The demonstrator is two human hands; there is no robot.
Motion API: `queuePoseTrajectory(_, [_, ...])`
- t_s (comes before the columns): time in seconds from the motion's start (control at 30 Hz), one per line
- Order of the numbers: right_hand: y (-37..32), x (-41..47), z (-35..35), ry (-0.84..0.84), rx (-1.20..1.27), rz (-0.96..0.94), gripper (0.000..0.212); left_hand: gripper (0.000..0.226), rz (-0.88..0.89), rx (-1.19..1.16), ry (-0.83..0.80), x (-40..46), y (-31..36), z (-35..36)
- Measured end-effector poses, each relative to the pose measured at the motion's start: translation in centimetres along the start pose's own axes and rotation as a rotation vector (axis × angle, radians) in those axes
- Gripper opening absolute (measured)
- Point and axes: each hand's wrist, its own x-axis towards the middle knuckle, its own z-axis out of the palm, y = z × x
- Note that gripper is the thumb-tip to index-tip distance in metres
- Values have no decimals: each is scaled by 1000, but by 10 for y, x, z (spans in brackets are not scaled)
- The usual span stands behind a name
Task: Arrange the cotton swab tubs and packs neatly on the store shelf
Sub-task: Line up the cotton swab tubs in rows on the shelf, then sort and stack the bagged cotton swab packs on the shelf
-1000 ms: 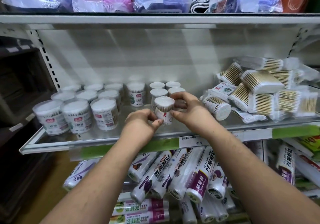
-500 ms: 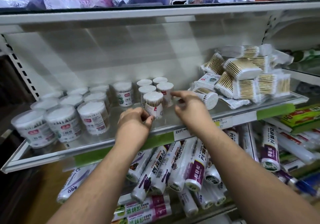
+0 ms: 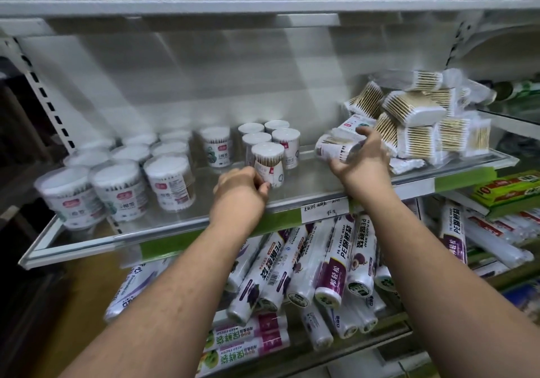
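Curled round a toppled tub (image 3: 336, 149), the right hand (image 3: 361, 162) grips it lying on its side, long axis roughly along the shelf (image 3: 306, 178), against the heaped packs (image 3: 415, 123). Left hand (image 3: 242, 187) pinches an upright tub (image 3: 268, 163) fronting 4 others, which stand leftward.
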Motion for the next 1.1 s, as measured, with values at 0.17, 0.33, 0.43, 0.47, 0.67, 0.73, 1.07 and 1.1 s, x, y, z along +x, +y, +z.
queuePoseTrajectory(0.17, [-16,-8,-7,-85,296,-138,91,13,-2,0,-5,0,1,1])
queuePoseTrajectory(0.33, [-29,-21,0,-220,203,-287,99,14,-2,-3,-2,0,0,1])
queuePoseTrajectory(0.43, [-23,-22,10,-334,395,-191,101,14,1,-20,-1,-2,-1,1])
queuePoseTrajectory(0.47, [-21,-22,12,-355,430,-164,101,14,3,-23,-3,-2,-1,1])
queuePoseTrajectory(0.67, [-21,-13,21,-435,366,-30,94,12,30,-17,5,-4,0,0])
queuePoseTrajectory(0.73, [-22,-12,23,-488,313,-15,96,12,33,-7,3,-3,-1,0])
queuePoseTrajectory(1.07, [-16,-14,21,-480,231,-137,101,8,214,-136,186,-23,-3,-4])
queuePoseTrajectory(1.1, [-16,-11,20,-495,266,-103,102,8,230,-150,201,-26,0,-4])
